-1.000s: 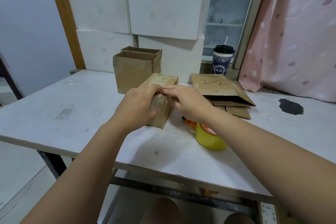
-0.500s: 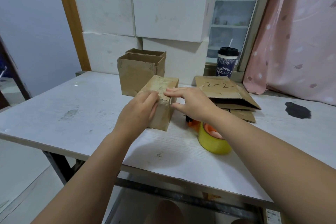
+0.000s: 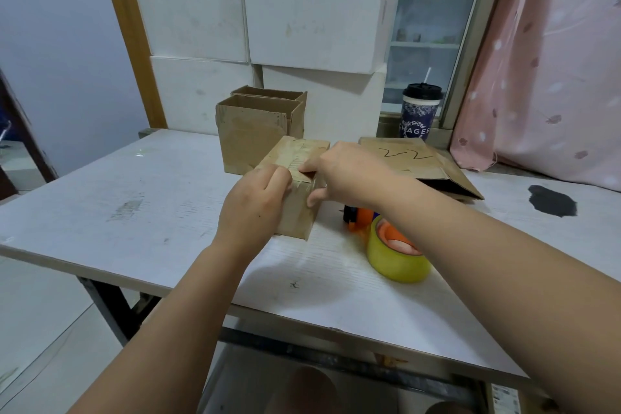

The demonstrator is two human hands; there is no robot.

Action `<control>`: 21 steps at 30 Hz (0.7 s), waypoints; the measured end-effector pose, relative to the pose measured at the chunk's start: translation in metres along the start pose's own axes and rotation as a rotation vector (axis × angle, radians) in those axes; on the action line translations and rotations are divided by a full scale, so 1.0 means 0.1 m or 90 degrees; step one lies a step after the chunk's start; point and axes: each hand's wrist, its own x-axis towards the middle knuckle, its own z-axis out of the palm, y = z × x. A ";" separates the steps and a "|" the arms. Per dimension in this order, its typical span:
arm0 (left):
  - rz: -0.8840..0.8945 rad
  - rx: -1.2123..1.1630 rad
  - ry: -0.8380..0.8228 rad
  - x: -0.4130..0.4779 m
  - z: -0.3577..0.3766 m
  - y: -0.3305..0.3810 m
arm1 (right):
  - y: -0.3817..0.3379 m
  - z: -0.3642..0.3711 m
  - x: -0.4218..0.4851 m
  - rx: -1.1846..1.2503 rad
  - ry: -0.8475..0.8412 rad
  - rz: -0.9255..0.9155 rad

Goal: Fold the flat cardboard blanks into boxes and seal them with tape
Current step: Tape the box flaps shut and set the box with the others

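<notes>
Noted scuffed white worktop (image 3: 134,212), pink curtain (image 3: 554,77); counted two open boxes (image 3: 252,134), one tape roll (image 3: 396,262); found closed box (image 3: 292,153) gripped by fingers of left hand (image 3: 255,202) and right hand (image 3: 349,171).

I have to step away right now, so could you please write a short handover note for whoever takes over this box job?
Left hand: holds the box at its near top edge, fingers curled over it.
Right hand: grips the box's right top edge, thumb on the side.
Things: the box is mid-table with tape along its top seam. The roll lies to its right, the blanks are stacked beyond that, and two open boxes stand behind.
Done: this box is folded and its top taped.
Left: probably smooth the tape ends, close the open boxes, fold the blanks.
</notes>
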 end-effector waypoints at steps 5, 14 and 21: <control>0.025 -0.038 0.041 0.00 0.03 -0.05 | -0.05 0.04 -0.02 -0.014 0.011 0.004; -0.426 -0.382 -0.007 -0.18 0.10 -0.16 | -0.02 0.01 -0.11 0.052 -0.012 0.002; -0.553 -0.459 0.157 -0.19 0.06 -0.09 | -0.03 0.08 -0.12 0.086 0.001 0.028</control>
